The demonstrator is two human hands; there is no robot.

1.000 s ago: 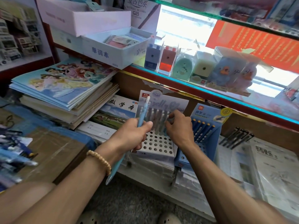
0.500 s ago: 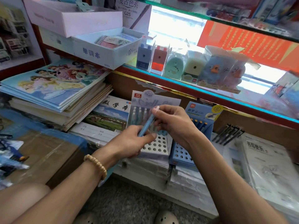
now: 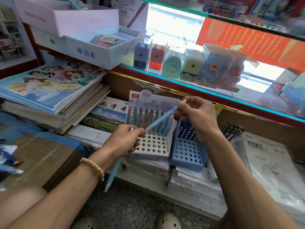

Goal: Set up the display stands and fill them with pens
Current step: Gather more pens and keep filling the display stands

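A white display stand (image 3: 152, 144) with a grid of holes sits on the low shelf, a row of pens standing along its back. A blue display stand (image 3: 189, 152) stands right beside it, with dark blue pens at its back. My right hand (image 3: 197, 113) pinches the top of a light blue pen (image 3: 162, 117), held slanted above the white stand. My left hand (image 3: 125, 141) touches that pen's lower tip and grips a second light blue pen (image 3: 113, 174) that hangs down below the palm.
Stacked notebooks (image 3: 54, 96) lie to the left. White boxes (image 3: 92, 50) and pencil sharpeners (image 3: 173, 63) stand on the glass shelf above. Black pens (image 3: 232, 131) and plastic-wrapped books (image 3: 270, 167) lie to the right. A cardboard box (image 3: 38, 157) sits at lower left.
My right hand came off the pens in the white stand, took the top of the light blue pen from my left hand and drew it up to the right.
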